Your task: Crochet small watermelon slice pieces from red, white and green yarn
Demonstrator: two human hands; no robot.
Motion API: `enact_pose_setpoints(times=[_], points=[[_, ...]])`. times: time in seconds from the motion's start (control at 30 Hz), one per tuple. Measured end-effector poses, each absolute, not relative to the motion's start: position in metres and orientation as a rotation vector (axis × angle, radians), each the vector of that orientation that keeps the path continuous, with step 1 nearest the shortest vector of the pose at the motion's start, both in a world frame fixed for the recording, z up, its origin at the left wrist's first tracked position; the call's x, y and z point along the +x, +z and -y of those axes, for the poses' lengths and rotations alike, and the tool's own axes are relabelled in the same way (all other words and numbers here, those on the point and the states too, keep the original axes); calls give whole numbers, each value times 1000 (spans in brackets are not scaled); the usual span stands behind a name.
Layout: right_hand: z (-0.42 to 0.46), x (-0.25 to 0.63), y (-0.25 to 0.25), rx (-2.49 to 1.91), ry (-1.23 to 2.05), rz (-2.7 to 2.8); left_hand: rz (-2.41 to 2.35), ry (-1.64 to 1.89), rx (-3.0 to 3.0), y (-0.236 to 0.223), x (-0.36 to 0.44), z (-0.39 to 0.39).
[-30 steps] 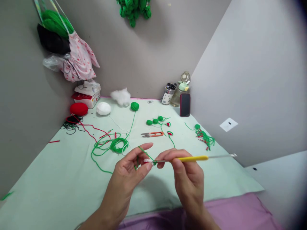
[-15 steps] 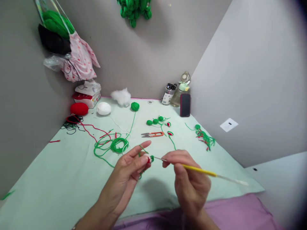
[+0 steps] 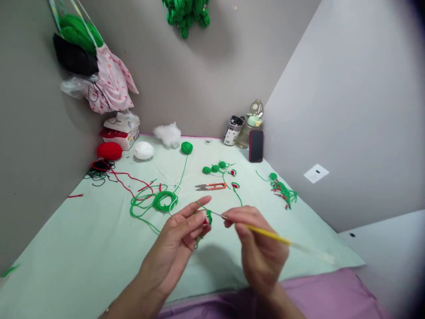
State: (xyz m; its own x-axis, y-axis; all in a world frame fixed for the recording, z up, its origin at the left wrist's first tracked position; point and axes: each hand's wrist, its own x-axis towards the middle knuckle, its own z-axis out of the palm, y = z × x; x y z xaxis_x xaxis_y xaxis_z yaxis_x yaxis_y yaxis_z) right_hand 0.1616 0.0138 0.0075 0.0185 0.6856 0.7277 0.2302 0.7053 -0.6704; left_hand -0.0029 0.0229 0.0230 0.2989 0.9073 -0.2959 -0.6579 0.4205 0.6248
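My left hand [image 3: 179, 232] pinches a small crochet piece [image 3: 208, 217] in red, white and green between thumb and fingers. Green yarn runs over its raised index finger. My right hand [image 3: 260, 243] is closed around a crochet hook [image 3: 265, 232] with a yellow handle, held like a pen; its far end is blurred. The hook's metal tip meets the green edge of the piece, where I cannot make out the stitch. Orange-handled thread snips [image 3: 212, 187] lie beyond both hands. Two small red, white and green pieces [image 3: 235, 185] rest behind my right hand.
Loose green yarn [image 3: 165, 201] coils left of the hands. Red [image 3: 109, 151], white [image 3: 144, 150] and green [image 3: 187, 147] yarn balls sit further back, near white stuffing [image 3: 168, 135]. A phone [image 3: 256, 146] leans by a bottle [image 3: 244, 135]. Yarn scraps [image 3: 283, 193] lie right.
The hook has tilted, and my right hand has shifted slightly left. The crochet piece has turned a little in my left hand, showing more of its green edge.
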Motion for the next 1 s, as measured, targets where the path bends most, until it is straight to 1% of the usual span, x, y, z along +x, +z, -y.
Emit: enact_pose_setpoints(times=[0.07,0.13,0.23,0.37,0.63,0.83,0.93,1.0], points=[[-17,162,10,-745,648,1394,-707,1145,459,22,-4,-23],[-20,160,12,-716,767,1367,-749,1188,554,20,-4,-20],[-22,156,12,-731,764,1427,-790,1188,650,18,-2,-16],[-21,156,9,-736,771,1409,-749,1128,609,20,-2,-14],[-24,160,3,-676,951,1272,-657,1065,469,23,-7,-15],[-27,161,11,-671,1068,1105,-636,991,449,26,-9,-17],[-26,159,13,-650,1152,1087,-673,1038,555,23,-6,-15],[-25,158,10,-653,1115,1146,-742,1116,647,21,-2,-12]])
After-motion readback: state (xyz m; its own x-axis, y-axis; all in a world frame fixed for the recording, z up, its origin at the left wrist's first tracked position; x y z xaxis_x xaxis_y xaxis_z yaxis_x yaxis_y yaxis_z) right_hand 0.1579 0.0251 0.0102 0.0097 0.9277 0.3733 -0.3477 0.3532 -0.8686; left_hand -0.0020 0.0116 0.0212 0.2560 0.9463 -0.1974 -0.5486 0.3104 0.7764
